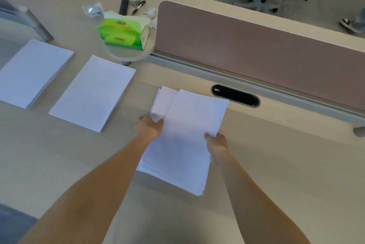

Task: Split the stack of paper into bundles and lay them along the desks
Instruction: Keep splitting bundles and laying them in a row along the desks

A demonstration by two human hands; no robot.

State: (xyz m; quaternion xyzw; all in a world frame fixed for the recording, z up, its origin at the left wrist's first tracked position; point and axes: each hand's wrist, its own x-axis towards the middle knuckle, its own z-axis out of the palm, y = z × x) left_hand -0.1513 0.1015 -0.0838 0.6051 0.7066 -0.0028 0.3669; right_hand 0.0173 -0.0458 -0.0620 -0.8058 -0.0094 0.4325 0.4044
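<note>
Head view: we note two bundles lying flat on the desk, left bundle and middle bundle, apart, long axes running near-left to far-right. Right of them our left hand pinches the left edge of the paper stack and our right hand pinches its right edge, thumb on top; its long axis points away from us, toward the divider.

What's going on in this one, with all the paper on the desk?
A person is dividing white paper at a desk. The left hand grips the left edge of a loose stack and the right hand its right edge; some sheets at the top sit out of line. A first bundle and a second bundle lie flat to the left, apart from each other.
</note>
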